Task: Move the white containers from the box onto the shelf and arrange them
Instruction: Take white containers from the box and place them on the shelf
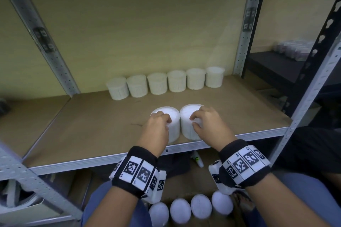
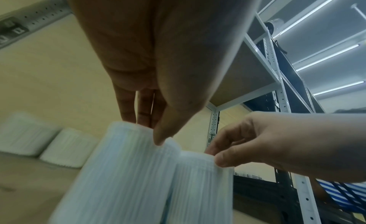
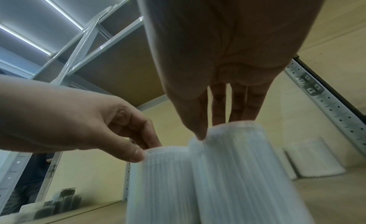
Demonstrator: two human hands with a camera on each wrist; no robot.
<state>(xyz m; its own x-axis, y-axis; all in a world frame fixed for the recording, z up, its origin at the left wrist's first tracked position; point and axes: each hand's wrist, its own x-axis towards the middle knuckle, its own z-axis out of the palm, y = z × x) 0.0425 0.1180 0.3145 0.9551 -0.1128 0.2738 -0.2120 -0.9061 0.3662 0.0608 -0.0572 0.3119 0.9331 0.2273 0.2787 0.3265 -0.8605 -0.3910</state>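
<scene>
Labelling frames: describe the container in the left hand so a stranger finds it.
On the brown shelf board, six white containers line the back wall and two stand near the front edge. Of that front pair, it is the left container, touching its twin. Only this one has the left hand gripping its top rim.

Brown shelf (image 1: 92, 125), eight upright white containers (image 1: 167, 83)
</scene>
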